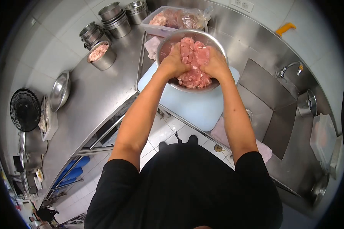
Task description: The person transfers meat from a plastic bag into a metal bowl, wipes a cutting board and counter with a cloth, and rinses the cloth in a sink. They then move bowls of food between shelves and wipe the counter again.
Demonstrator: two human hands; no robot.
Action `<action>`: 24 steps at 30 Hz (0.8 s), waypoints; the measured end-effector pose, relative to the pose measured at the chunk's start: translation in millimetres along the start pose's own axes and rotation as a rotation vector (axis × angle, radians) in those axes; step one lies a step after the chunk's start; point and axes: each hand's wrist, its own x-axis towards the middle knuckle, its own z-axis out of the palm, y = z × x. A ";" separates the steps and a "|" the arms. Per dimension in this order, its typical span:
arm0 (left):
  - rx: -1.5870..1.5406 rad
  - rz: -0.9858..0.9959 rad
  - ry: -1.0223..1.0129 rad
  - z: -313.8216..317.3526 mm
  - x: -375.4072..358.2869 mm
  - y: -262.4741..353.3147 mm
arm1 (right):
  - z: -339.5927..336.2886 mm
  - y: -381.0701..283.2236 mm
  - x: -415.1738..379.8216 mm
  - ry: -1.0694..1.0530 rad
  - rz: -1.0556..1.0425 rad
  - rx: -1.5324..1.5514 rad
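A metal colander (166, 45) stands on a light blue cutting board (195, 110) at the counter corner. Inside it is a heap of raw pink meat (195, 70) in pieces. My left hand (174, 64) presses into the left side of the heap, its fingers curled round the meat and partly hidden. On the opposite side, my right hand (215, 64) grips the meat the same way, with the fingertips out of sight. Both hands are within the rim, and a clump of meat is squeezed between them.
Behind the colander sits a plastic tub (156, 28) with bagged meat. Stacked metal pots (116, 23) and a pot of meat (103, 61) line the left counter. A sink (269, 110) with a tap (288, 70) lies right. A pink cloth (219, 133) hangs at the front edge.
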 end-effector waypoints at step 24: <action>0.846 0.348 -0.252 36.2 8.6 29.1 | -5.0 -3.4 -5.8 0.366 -0.066 0.293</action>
